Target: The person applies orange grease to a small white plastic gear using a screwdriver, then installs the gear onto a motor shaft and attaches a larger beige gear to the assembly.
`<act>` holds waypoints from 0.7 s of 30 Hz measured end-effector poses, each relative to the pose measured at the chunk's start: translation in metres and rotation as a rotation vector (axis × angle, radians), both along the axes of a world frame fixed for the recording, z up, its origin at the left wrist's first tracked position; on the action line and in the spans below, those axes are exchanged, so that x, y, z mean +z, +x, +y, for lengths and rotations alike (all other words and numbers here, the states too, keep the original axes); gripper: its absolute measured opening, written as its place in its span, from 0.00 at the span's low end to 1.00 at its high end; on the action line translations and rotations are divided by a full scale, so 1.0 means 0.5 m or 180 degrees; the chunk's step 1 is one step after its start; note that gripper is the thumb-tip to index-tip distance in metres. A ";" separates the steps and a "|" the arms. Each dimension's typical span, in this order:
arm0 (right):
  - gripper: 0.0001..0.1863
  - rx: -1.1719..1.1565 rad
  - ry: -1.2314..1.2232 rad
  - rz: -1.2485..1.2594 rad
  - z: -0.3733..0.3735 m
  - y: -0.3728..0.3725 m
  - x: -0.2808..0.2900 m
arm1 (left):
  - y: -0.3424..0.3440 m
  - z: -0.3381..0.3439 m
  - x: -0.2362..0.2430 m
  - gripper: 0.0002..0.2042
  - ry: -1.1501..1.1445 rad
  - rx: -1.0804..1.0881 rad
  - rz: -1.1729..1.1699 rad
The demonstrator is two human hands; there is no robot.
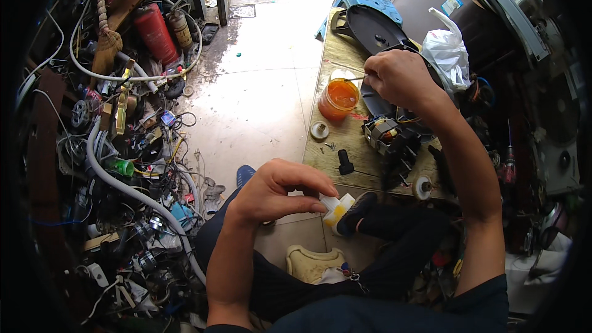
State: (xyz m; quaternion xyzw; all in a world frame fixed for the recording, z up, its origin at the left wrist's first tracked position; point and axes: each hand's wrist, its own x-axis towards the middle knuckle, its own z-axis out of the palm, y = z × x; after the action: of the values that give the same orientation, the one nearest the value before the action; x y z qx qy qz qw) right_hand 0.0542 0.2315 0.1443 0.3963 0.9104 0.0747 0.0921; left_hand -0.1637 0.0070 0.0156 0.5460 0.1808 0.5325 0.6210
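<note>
From my end, the left hand has its fingers pinched on a white plastic part with yellow smears, held over the near floor, off the worktop. The right hand has its fingers closed on a thin stick, its far end over the mouth of an open jar of orange paste at the worktop's left edge. As I read it, paste is being taken up for the part; I'd lift a small dab, wipe the excess on the rim, and turn the part so the coat goes on evenly. The jar sits near that edge, so a sideways push could tip it. On the straight path back lie a white wheel, loose screws and a black piece, with a motor just to the right; I'd carry the stick above them. Beyond stand a blue stool and a white bag; parts clutter fills the left.
</note>
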 end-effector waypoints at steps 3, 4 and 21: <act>0.09 -0.0006 -0.0279 0.0110 0.009 0.022 -0.025 | 0.004 0.000 0.000 0.14 -0.0137 -0.0008 0.0005; 0.08 0.0110 -0.0195 0.0183 0.012 0.033 -0.042 | 0.005 0.002 0.000 0.14 -0.0141 -0.0011 0.0017; 0.03 0.0495 0.0346 0.0496 -0.005 0.038 -0.131 | 0.003 0.001 -0.007 0.14 -0.0289 0.0123 0.0042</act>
State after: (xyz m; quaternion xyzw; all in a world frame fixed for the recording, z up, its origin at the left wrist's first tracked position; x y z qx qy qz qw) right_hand 0.0730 0.2292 0.0787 0.3335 0.9374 0.0999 -0.0067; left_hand -0.1624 0.0074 0.0123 0.5173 0.2194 0.5319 0.6335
